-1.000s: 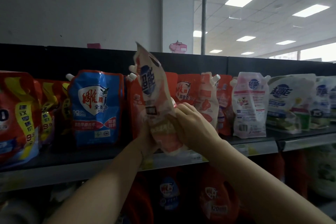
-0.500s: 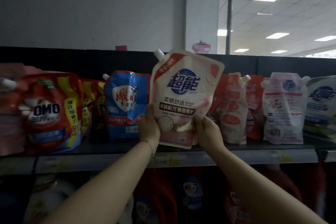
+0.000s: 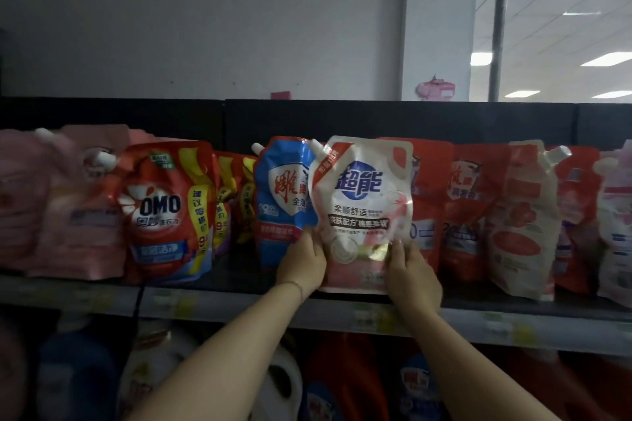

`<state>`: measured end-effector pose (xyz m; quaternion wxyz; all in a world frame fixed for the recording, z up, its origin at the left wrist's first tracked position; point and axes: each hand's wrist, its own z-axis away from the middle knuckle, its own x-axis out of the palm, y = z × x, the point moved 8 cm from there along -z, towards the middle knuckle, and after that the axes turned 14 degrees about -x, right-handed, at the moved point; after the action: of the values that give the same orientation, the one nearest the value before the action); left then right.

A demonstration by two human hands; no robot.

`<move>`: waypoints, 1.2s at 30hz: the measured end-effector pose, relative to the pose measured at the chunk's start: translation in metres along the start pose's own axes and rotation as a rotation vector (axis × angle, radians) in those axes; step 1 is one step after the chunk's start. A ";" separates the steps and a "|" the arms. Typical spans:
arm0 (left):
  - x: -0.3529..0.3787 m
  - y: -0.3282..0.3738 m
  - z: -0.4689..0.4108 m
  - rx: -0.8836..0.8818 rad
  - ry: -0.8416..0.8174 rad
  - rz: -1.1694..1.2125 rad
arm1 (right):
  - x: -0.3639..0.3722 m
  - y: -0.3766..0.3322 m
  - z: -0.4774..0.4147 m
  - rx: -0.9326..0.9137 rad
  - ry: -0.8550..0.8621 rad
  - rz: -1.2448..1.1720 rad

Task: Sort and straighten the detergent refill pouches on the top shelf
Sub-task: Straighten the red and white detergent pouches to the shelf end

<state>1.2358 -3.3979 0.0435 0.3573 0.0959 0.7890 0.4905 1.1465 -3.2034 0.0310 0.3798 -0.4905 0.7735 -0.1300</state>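
White-pink pouch upright, base at top shelf front edge, left hand and right hand gripping lower corners. Blue pouch just left of grip, red pouch behind-right. Step: placing. Next, likely: settle base, release.

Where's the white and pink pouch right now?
Head view, mid top shelf: the left hand and right hand hold the white and pink pouch, which overlaps the blue pouch on its left, with a red pouch behind it.
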 end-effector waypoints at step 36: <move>-0.011 -0.027 0.000 0.042 0.277 0.047 | 0.008 0.006 0.000 -0.065 -0.008 0.092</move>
<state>1.2491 -3.4173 0.0262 0.2312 0.0530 0.8384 0.4908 1.1407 -3.2075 0.0236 0.3723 -0.4669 0.7976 -0.0853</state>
